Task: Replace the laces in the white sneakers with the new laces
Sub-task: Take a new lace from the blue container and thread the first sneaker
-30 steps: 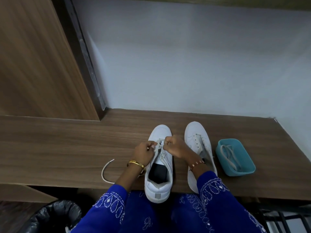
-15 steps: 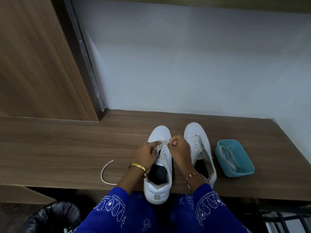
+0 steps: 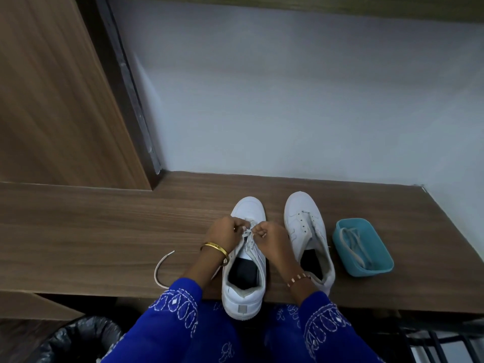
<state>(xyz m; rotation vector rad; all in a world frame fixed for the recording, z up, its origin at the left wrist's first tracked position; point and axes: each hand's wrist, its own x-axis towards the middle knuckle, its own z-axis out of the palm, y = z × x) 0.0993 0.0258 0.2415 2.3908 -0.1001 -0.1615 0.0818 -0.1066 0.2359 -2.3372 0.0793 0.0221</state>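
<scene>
Sneaker (image 3: 245, 260) lace (image 3: 248, 235) pinched near the toe.
Left hand (image 3: 225, 235) and right hand (image 3: 269, 235) both grip it, shoe's long axis pointing away.

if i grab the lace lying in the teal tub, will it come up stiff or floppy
Probably floppy: the lace lies in loose loops in the teal tub, much like the curved loose lace on the wooden desk. It looks light, so the shallow tub may slide or lift if it snags.
</scene>
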